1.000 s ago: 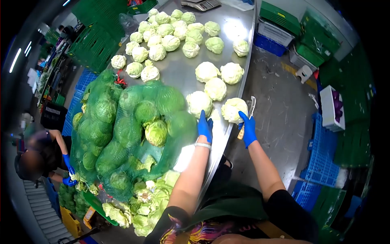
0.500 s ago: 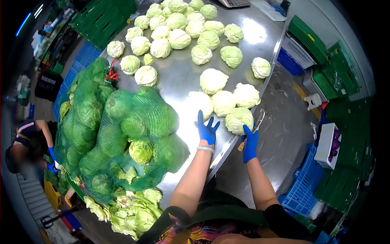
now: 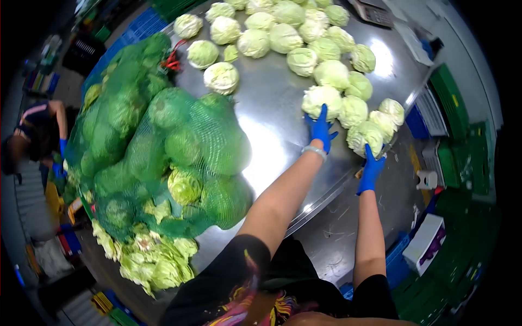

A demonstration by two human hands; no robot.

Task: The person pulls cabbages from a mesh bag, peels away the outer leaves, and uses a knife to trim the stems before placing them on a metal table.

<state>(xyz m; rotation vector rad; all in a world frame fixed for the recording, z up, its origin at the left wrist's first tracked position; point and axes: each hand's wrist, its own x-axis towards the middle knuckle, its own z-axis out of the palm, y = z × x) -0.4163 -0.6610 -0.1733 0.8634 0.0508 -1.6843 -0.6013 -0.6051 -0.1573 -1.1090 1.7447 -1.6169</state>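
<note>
Cabbage heads (image 3: 315,96), pale-green, round, at right edge of steel bench (image 3: 272,114): blue-gloved left hand (image 3: 321,129) spread flat on one; right hand (image 3: 372,168), grip I cannot tell. Dense, firm, I judge; cup from beneath.

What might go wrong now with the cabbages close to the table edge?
1. The cabbage under the right hand sits right at the edge of the steel table. A small push may roll it onto the floor.
2. The green net sack full of cabbages seems to bulge past the table's side, so it might slide off.
</note>
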